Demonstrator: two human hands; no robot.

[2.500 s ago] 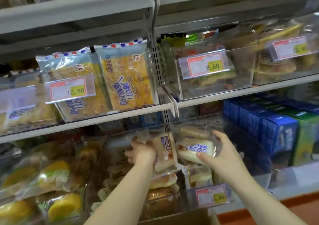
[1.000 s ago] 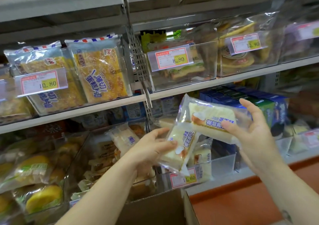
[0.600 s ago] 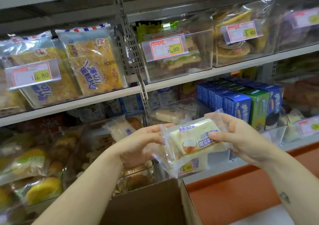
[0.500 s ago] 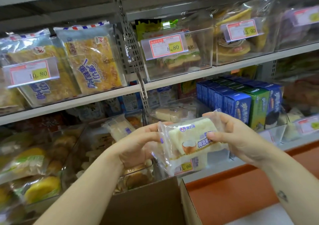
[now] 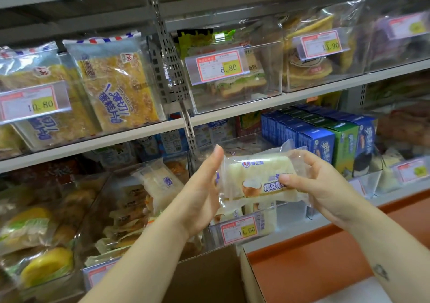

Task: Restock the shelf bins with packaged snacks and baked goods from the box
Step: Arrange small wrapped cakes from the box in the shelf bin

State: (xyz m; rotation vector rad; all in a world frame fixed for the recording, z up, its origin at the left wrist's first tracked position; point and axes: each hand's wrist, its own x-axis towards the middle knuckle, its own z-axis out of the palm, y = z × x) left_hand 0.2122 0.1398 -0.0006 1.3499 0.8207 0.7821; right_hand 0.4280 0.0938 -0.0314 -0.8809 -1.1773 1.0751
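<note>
A clear-wrapped white bread packet with blue print is held level in front of the lower shelf. My right hand grips its right end, thumb across the front and fingers behind. My left hand lies flat against its left end with the fingers straight. Just below and behind the packet stands a clear bin with a 1.60 price tag and similar packets inside. Whether a second packet sits under the held one I cannot tell. The brown cardboard box is open at the bottom edge.
Left of that bin is another clear bin with white bread packets and buns. Blue and green cartons stand to the right. The upper shelf holds cake slices and a sandwich bin. An orange ledge runs below.
The two packets taken out of the bin were brought together between my hands. My left hand has flattened against the packet's end, and the packet has risen slightly.
</note>
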